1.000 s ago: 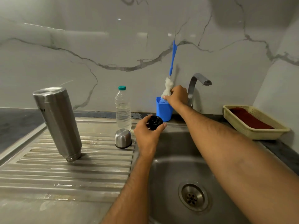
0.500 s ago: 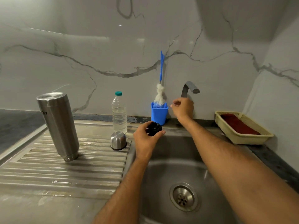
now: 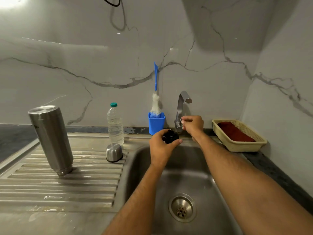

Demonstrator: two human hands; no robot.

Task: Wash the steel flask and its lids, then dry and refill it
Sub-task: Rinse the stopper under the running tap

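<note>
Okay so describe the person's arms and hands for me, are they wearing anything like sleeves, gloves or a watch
Both forearms are bare as far as the frame shows, with visible hair and no sleeve in view. The left hand and right hand have no gloves, and no rings, watch or bracelet can be seen on the fingers or wrists. No marks or bandages show on either arm.

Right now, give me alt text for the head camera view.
Over a steel sink, the left hand grips a black inner lid while the right hand pinches the tap lever. The flask stands inverted on the drainboard.
</note>
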